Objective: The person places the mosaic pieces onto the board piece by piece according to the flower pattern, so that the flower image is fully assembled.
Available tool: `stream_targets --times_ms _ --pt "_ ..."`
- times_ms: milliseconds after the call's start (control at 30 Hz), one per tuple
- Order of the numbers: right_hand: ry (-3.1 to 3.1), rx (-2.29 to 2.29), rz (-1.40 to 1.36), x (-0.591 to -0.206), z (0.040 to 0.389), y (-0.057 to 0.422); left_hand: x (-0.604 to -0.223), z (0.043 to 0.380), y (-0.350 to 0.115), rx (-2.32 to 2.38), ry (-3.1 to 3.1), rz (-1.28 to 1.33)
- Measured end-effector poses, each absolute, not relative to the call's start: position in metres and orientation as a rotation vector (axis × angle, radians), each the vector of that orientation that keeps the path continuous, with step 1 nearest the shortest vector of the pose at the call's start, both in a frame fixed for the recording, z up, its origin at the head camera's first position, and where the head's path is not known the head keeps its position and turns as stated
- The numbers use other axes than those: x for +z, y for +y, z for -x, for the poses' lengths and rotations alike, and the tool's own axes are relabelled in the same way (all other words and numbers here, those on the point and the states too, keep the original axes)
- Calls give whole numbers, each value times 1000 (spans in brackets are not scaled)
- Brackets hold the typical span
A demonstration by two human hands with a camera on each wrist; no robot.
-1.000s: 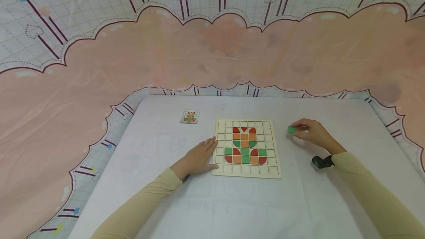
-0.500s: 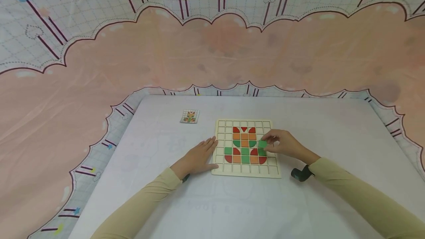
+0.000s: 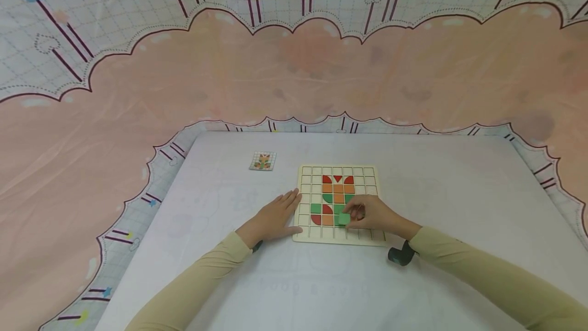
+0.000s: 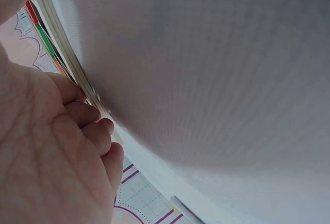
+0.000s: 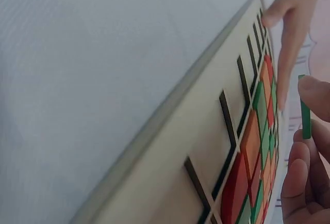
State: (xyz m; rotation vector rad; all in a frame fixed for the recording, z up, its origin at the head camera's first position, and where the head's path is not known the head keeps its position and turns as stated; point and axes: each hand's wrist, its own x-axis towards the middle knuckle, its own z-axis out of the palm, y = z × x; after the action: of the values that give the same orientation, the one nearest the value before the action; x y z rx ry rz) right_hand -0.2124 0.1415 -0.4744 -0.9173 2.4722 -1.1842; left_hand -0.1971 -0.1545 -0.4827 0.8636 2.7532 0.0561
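A wooden grid board [image 3: 305, 235] lies on the table, with red, orange and green tiles set in several of its squares. Between thumb and fingers, my right hand [image 3: 377, 214] pinches a green square tile [image 3: 344, 219], held over the lower middle of the board. The right wrist view shows that green tile [image 5: 306, 111] edge-on, raised off the board. My left hand [image 3: 272, 219] rests at the board's left edge, fingers straight and touching it. In the left wrist view, the fingertips of the left hand [image 4: 56, 131] meet the board's side. Tiles beneath the right hand are hidden.
A small pattern card [image 3: 263, 161] with a similar coloured figure lies beyond the board to the left. The white table [image 3: 220, 167] ends at a patterned cloth backdrop [image 3: 294, 75]. A dark wrist device [image 3: 401, 254] hangs under the right sleeve.
My right hand has carried the green tile from right of the board leftward, past the board's right side, to over its lower middle. The left hand has stayed in place.
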Motion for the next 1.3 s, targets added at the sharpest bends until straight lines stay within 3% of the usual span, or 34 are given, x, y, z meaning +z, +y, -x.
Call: stream_targets --times_ms 1300 --pt "2491 -939 965 -480 197 128 -482 198 -153 35 2748 -813"
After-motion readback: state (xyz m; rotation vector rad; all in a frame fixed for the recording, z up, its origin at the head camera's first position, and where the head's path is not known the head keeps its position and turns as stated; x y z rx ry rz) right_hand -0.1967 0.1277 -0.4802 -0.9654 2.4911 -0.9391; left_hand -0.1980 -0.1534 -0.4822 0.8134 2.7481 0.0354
